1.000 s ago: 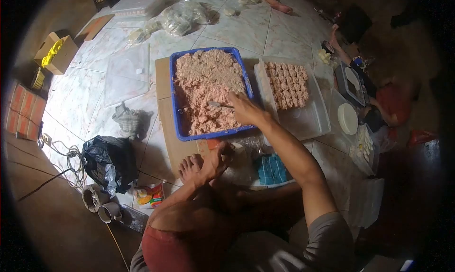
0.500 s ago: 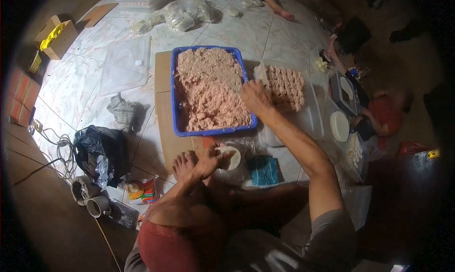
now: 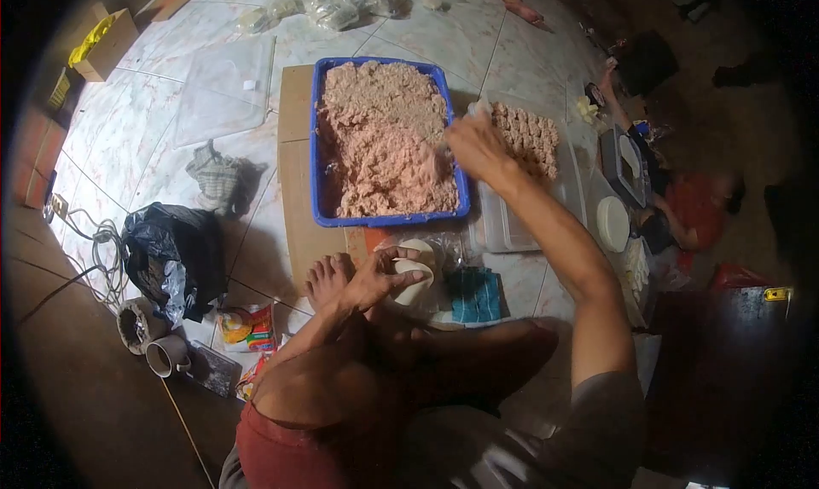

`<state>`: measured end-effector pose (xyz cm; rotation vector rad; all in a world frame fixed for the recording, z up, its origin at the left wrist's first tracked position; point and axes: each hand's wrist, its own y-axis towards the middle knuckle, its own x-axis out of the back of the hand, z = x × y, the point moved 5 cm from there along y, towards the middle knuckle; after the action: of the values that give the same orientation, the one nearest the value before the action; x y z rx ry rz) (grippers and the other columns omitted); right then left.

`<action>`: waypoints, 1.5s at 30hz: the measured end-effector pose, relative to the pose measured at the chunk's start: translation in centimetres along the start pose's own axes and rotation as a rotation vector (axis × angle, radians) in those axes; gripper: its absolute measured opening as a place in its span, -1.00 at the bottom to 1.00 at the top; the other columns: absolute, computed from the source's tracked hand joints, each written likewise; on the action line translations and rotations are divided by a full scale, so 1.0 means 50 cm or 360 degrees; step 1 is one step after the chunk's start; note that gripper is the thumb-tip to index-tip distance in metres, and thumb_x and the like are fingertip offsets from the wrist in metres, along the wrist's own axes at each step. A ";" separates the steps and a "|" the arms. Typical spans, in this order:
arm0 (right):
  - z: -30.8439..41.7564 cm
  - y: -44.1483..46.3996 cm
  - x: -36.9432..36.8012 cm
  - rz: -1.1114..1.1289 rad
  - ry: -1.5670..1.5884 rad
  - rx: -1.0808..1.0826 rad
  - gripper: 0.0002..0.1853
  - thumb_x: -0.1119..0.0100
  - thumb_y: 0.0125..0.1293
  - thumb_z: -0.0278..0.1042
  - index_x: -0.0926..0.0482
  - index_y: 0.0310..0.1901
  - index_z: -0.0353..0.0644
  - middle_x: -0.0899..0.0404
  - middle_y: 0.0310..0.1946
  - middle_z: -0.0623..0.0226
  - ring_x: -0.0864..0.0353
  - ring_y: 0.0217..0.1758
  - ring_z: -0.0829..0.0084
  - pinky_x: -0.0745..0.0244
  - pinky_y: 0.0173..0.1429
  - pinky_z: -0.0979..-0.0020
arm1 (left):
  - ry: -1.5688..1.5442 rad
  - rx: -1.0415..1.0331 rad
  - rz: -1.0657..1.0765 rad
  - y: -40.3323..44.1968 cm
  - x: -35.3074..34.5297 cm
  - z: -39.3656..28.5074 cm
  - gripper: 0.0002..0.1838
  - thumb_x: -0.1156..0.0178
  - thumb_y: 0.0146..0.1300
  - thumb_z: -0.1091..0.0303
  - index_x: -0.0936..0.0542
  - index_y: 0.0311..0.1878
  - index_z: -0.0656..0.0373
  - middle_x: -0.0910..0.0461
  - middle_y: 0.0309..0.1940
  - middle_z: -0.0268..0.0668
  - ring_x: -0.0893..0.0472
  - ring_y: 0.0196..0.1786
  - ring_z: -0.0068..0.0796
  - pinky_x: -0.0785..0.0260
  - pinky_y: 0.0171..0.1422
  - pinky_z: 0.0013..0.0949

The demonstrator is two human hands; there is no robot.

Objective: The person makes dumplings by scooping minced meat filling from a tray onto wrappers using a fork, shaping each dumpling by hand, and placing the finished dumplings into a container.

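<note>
My left hand (image 3: 381, 280) pinches a thin round white wrapper (image 3: 411, 291) between thumb and fingers, beside my bare foot. Just behind it lie more pale round wrappers (image 3: 418, 250), partly covered. A blue tub (image 3: 317, 182) full of pinkish minced filling (image 3: 384, 139) sits in front of me. At the tub's right edge is my right hand (image 3: 478, 146), fingers curled closed; what it grips is blurred and mostly hidden. Rows of shaped dumplings (image 3: 533, 139) fill part of a clear plastic tray (image 3: 512, 233) to the right of that hand.
Cardboard (image 3: 296, 173) lies under the tub. A teal packet (image 3: 476, 295) is near my leg. On the left are a black plastic bag (image 3: 175, 254), a mug (image 3: 167, 355) and a cloth (image 3: 213, 178). Another person (image 3: 695, 208) sits at the right by a grey container (image 3: 623, 167).
My left hand has lifted a wrapper from the stack, its fingers now pinching the edge. My right hand stays by the tub's right edge, slightly turned. The view has shifted a little.
</note>
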<state>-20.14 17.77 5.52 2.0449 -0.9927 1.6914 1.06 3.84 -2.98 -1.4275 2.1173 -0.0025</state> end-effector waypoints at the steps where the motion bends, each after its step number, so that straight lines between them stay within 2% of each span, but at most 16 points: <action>1: -0.008 -0.004 -0.018 -0.0163 -0.0090 -0.0085 -0.90 -0.24 0.09 -0.53 -0.73 -0.40 -0.15 -0.72 -0.32 0.19 -0.70 -0.14 0.21 -0.33 0.10 0.06 | 0.0033 0.0098 0.0049 0.000 0.000 0.014 -0.69 -0.44 0.27 0.34 -0.62 0.00 0.25 -0.73 -0.16 -0.25 -0.68 -0.12 -0.52 -0.53 -0.04 -0.46; 2: -0.024 0.002 -0.025 -0.0344 -0.0194 -0.0165 -0.90 -0.26 0.08 -0.53 -0.73 -0.40 -0.14 -0.72 -0.33 0.19 -0.70 -0.13 0.20 -0.33 0.11 0.06 | 0.0075 0.0176 0.0093 0.008 0.005 0.021 -0.72 -0.43 0.28 0.35 -0.64 -0.02 0.25 -0.73 -0.17 -0.25 -0.68 -0.13 -0.52 -0.54 -0.05 -0.46; 6: -0.012 -0.014 -0.004 0.0143 0.0176 0.0014 -0.87 -0.19 0.11 -0.60 -0.72 -0.36 -0.23 -0.70 -0.26 0.07 -0.69 -0.12 0.08 -0.33 0.22 -0.01 | -0.0298 0.0092 0.0222 0.020 0.016 0.062 -0.75 -0.41 0.28 0.36 -0.67 -0.04 0.26 -0.73 -0.18 -0.26 -0.69 -0.17 -0.52 -0.56 -0.08 -0.46; 10: -0.031 -0.018 -0.035 -0.0020 0.0327 -0.0324 -0.84 -0.14 0.10 -0.66 -0.67 -0.31 -0.27 -0.69 -0.29 0.08 -0.65 0.02 0.04 -0.19 0.37 -0.17 | -0.0467 0.0136 0.0183 0.023 0.019 0.031 -0.81 -0.38 0.28 0.42 -0.58 -0.10 0.16 -0.69 -0.25 -0.32 -0.67 -0.21 -0.51 -0.55 0.01 -0.41; 11: -0.001 -0.033 -0.050 -0.0009 0.0314 -0.0101 -0.85 -0.10 0.14 -0.63 -0.64 -0.31 -0.23 -0.67 -0.31 0.07 -0.65 0.01 0.03 -0.22 0.31 -0.17 | -0.0589 0.0090 0.0232 0.031 0.030 0.050 -0.80 -0.36 0.30 0.40 -0.57 -0.08 0.15 -0.68 -0.20 -0.31 -0.66 -0.18 -0.49 -0.54 0.01 -0.38; 13: 0.002 -0.054 -0.039 -0.0053 0.0586 -0.0170 -0.88 -0.07 0.18 -0.61 -0.61 -0.32 -0.24 -0.66 -0.31 0.06 -0.64 -0.03 0.01 -0.21 0.28 -0.20 | -0.0699 0.0053 0.0279 0.033 0.035 0.048 -0.80 -0.33 0.32 0.39 -0.56 -0.05 0.13 -0.67 -0.16 -0.30 -0.66 -0.15 -0.47 -0.53 0.01 -0.36; 16: -0.029 -0.082 -0.051 0.0090 0.1099 -0.0407 -0.89 -0.07 0.30 -0.48 -0.56 -0.27 -0.31 -0.63 -0.29 0.03 -0.64 -0.11 0.02 -0.33 0.19 -0.11 | -0.0787 0.0008 0.0179 0.034 0.043 0.029 -0.69 -0.25 0.41 0.16 -0.53 0.11 0.07 -0.61 0.00 -0.24 -0.61 0.01 -0.37 -0.49 0.06 -0.23; 18: -0.025 -0.138 -0.044 -0.0180 0.1544 -0.0560 -0.81 -0.11 0.37 -0.36 -0.57 -0.21 -0.36 -0.63 -0.26 0.04 -0.63 -0.16 0.10 -0.45 0.08 0.07 | -0.0828 0.0038 0.0109 0.042 0.048 0.006 -0.48 -0.13 0.43 -0.13 -0.46 0.29 -0.02 -0.52 0.20 -0.18 -0.51 0.23 -0.22 -0.40 0.25 -0.07; 19: -0.015 -0.159 -0.035 -0.0369 0.1499 -0.0596 -0.79 -0.13 0.37 -0.36 -0.59 -0.12 -0.33 -0.65 -0.25 0.05 -0.63 -0.20 0.18 -0.51 -0.05 0.23 | -0.0939 0.0237 0.0056 0.050 0.048 0.007 -0.27 -0.01 0.41 -0.32 -0.41 0.38 0.07 -0.46 0.29 -0.13 -0.43 0.35 -0.11 -0.23 0.45 0.05; 22: 0.027 -0.222 -0.007 -0.0597 0.1865 -0.0775 -0.81 -0.10 0.38 -0.43 -0.58 -0.05 -0.28 -0.67 -0.23 0.09 -0.65 -0.20 0.23 -0.52 -0.04 0.24 | -0.1348 0.0065 0.0179 0.071 0.030 -0.058 -0.24 0.02 0.42 -0.32 -0.44 0.31 0.21 -0.50 0.28 -0.12 -0.46 0.34 -0.12 -0.18 0.51 -0.03; 25: 0.115 -0.265 0.016 -0.0901 0.1880 -0.0823 -0.83 -0.13 0.37 -0.52 -0.58 -0.03 -0.27 -0.69 -0.19 0.15 -0.70 -0.09 0.28 -0.54 0.00 0.27 | -0.1349 -0.0100 0.0149 0.082 0.001 -0.112 -0.12 0.06 0.36 -0.43 -0.40 0.34 0.26 -0.49 0.29 -0.10 -0.45 0.35 -0.11 -0.17 0.51 -0.02; 31: 0.258 -0.263 -0.040 -0.1251 0.1861 -0.0869 -0.87 -0.10 0.37 -0.52 -0.61 -0.13 -0.29 -0.64 -0.20 0.03 -0.65 -0.10 0.03 -0.52 -0.04 0.19 | -0.1291 -0.0449 0.0059 0.072 -0.022 -0.160 0.04 0.10 0.30 -0.54 -0.31 0.43 0.31 -0.43 0.36 -0.04 -0.45 0.37 -0.07 -0.20 0.50 -0.02; 35: 0.285 -0.268 -0.045 -0.1066 0.1640 -0.0668 -0.89 -0.08 0.35 -0.50 -0.54 -0.13 -0.27 -0.58 -0.23 -0.01 -0.61 -0.14 -0.07 -0.49 -0.12 0.07 | -0.1422 -0.0246 -0.0168 0.096 0.012 -0.111 0.01 0.06 0.30 -0.51 -0.32 0.41 0.32 -0.41 0.36 0.02 -0.47 0.35 -0.06 -0.28 0.46 -0.02; 39: 0.273 -0.315 0.016 -0.0755 0.1554 -0.0708 -0.90 -0.04 0.35 -0.51 -0.49 -0.15 -0.26 -0.54 -0.23 -0.03 -0.57 -0.14 -0.11 -0.46 -0.13 0.02 | -0.1582 -0.0417 -0.0446 0.086 0.061 -0.098 -0.04 0.02 0.32 -0.47 -0.40 0.30 0.38 -0.47 0.31 0.01 -0.53 0.27 -0.06 -0.30 0.43 -0.03; 42: 0.271 -0.312 0.037 -0.0872 0.1668 -0.0797 -0.91 -0.03 0.35 -0.53 -0.52 -0.17 -0.27 -0.55 -0.21 -0.03 -0.57 -0.11 -0.11 -0.44 -0.09 0.05 | -0.1422 -0.0353 -0.0091 0.084 0.032 -0.104 -0.03 0.05 0.32 -0.48 -0.42 0.30 0.37 -0.51 0.25 0.01 -0.52 0.28 -0.07 -0.30 0.43 -0.04; 45: 0.294 -0.282 0.010 -0.0835 0.1661 -0.0865 -0.91 -0.03 0.35 -0.52 -0.52 -0.19 -0.31 -0.58 -0.28 -0.09 -0.59 -0.12 -0.13 -0.46 -0.11 0.06 | -0.1402 -0.0143 -0.0065 0.068 -0.021 -0.112 -0.01 0.10 0.30 -0.54 -0.45 0.25 0.37 -0.54 0.18 -0.02 -0.51 0.26 -0.07 -0.31 0.41 -0.06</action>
<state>0.22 18.46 4.89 0.7579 -0.4078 1.5971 -4.15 4.44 1.10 -1.1983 1.3644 0.5990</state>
